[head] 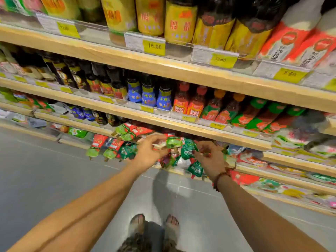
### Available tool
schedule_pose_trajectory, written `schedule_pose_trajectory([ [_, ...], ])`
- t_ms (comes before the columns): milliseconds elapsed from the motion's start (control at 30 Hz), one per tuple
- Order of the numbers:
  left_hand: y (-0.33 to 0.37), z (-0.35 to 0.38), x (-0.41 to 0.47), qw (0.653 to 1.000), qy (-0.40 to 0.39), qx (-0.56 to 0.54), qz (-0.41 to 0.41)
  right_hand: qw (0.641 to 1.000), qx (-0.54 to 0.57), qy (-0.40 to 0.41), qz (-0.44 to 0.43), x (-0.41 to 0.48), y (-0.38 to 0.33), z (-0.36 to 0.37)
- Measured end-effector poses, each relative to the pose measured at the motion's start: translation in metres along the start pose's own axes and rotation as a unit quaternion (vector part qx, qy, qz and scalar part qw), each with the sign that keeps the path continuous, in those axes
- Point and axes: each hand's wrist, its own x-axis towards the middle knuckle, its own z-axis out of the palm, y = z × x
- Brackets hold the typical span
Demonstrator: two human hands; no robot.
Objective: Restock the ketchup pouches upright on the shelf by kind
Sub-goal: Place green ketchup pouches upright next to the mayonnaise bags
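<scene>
Both my hands reach to the low wooden shelf (241, 142) where ketchup pouches lie. My left hand (151, 151) pinches a pouch with a light green end (173, 142) at the shelf's front edge. My right hand (209, 157) grips a dark green pouch (188, 150); another dark green pouch (196, 169) hangs below it. To the left, red pouches with green caps (96, 145) hang over the shelf edge beside a dark green one (128, 150). More red and green pouches (133, 130) lie piled behind them.
Shelves above hold bottles of sauce, among them blue-labelled ones (149, 96) and red ketchup bottles (196, 104), with yellow price tags (154, 46) on the rails. Flat packets (252, 159) fill the lower shelves at right. Grey tiled floor (54, 171) lies below, my sandalled feet (154, 224) on it.
</scene>
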Motion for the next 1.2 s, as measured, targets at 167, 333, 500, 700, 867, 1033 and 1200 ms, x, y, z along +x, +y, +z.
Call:
schedule_pose_trajectory([
  [167, -0.032, 0.009, 0.045, 0.999, -0.028, 0.043, -0.011, 0.999, -0.023, 0.047, 0.003, 0.026, 0.028, 0.022],
  [333, -0.069, 0.027, 0.085, 0.998, -0.042, 0.048, 0.005, 0.996, -0.063, 0.059, 0.005, 0.053, 0.074, 0.044],
  [500, -0.118, 0.060, 0.129, 0.999, 0.000, 0.035, 0.037, 0.975, -0.206, 0.017, -0.082, 0.084, 0.140, 0.051],
  [700, -0.175, 0.092, 0.166, 0.987, 0.033, 0.092, 0.128, 0.955, -0.225, -0.014, -0.194, 0.117, 0.196, 0.057],
  [867, -0.207, 0.114, 0.182, 0.970, 0.011, 0.068, 0.233, 0.955, -0.132, 0.032, -0.265, 0.125, 0.227, 0.071],
  [1033, -0.228, 0.125, 0.200, 0.948, 0.017, 0.038, 0.316, 0.947, -0.030, 0.058, -0.315, 0.134, 0.244, 0.079],
  [1200, -0.243, 0.138, 0.210, 0.934, 0.015, 0.024, 0.356, 0.919, -0.054, 0.061, -0.385, 0.143, 0.254, 0.087],
])
